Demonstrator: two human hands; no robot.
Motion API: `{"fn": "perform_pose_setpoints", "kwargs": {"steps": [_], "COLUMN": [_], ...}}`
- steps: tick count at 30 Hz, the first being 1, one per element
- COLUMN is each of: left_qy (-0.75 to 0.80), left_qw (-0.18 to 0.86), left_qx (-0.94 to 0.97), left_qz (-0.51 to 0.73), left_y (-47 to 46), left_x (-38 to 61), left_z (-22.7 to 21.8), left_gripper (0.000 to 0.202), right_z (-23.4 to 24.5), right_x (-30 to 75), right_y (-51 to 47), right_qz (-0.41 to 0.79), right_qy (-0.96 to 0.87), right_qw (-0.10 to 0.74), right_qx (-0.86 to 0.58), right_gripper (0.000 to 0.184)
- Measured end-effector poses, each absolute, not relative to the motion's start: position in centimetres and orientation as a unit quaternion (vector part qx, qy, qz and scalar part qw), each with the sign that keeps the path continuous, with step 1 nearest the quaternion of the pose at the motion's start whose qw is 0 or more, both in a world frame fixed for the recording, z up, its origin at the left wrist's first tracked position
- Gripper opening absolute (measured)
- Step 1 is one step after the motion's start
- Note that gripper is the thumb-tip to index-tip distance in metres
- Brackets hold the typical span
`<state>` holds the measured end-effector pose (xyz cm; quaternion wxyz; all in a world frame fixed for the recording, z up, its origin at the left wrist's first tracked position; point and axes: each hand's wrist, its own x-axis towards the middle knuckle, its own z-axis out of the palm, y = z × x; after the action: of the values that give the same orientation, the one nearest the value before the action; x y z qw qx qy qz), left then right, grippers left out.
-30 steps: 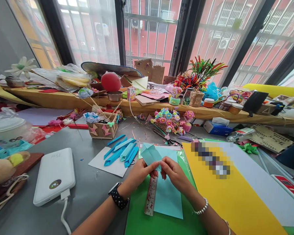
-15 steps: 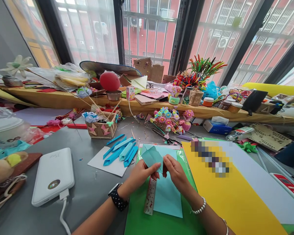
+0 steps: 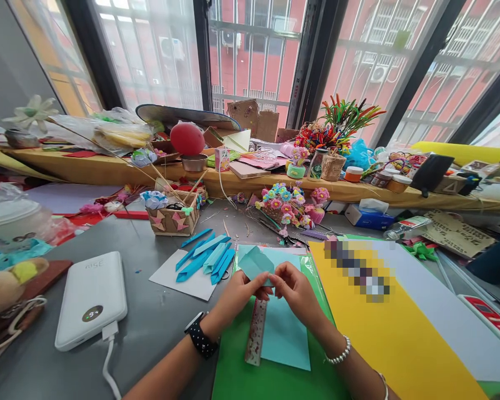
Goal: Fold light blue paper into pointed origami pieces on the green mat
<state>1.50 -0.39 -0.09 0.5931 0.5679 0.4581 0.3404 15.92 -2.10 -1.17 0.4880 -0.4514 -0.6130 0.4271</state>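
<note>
A small light-blue sheet of folded paper (image 3: 256, 262) is held up between both hands above the green mat. My left hand (image 3: 246, 288) pinches it along its lower edge, thumb on top. My right hand (image 3: 290, 284) grips its lower right corner, fingertips close to the left thumb. Underneath, a patterned ruler (image 3: 255, 333) rests on a larger light-blue sheet (image 3: 286, 336), whose upper part my hands partly hide. Left of my hands, several folded blue paper strips (image 3: 206, 255) lie on a white square of paper (image 3: 166, 272).
A white power bank (image 3: 92, 294) with a cable lies at left. Yellow card (image 3: 383, 339) covers the right side. A cardboard box (image 3: 174, 218), crocheted flowers (image 3: 281, 203) and a tissue pack (image 3: 369, 214) stand behind, before a cluttered ledge (image 3: 229, 180).
My right hand has shifted slightly left, its fingertips now meeting the left thumb at the paper's lower edge. The folded paper has tilted flatter.
</note>
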Motion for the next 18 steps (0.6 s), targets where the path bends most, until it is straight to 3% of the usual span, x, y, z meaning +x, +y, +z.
{"fn": "perform_pose_setpoints", "kwargs": {"steps": [3, 7, 12, 18], "left_qy": [0.416, 0.420, 0.456, 0.435], "left_qw": [0.637, 0.600, 0.565, 0.579], "left_qx": [0.562, 0.547, 0.575, 0.591], "left_qz": [0.324, 0.405, 0.376, 0.355], "left_y": [0.5, 1.5, 1.6, 1.3], "left_x": [0.7, -0.8, -1.8, -1.3], "left_z": [0.3, 1.4, 2.3, 2.0], "left_gripper": [0.040, 0.045, 0.030, 0.026], "right_z": [-0.9, -0.8, -0.9, -0.7], "right_x": [16.5, 17.3, 17.7, 17.9], "right_y": [-1.8, -1.3, -1.1, -1.1], "right_qz": [0.441, 0.482, 0.462, 0.458], "right_qy": [-0.596, -0.591, -0.591, -0.577], "right_qw": [0.495, 0.470, 0.478, 0.491], "right_qx": [-0.452, -0.445, -0.457, -0.465], "right_gripper": [0.025, 0.025, 0.025, 0.023]}}
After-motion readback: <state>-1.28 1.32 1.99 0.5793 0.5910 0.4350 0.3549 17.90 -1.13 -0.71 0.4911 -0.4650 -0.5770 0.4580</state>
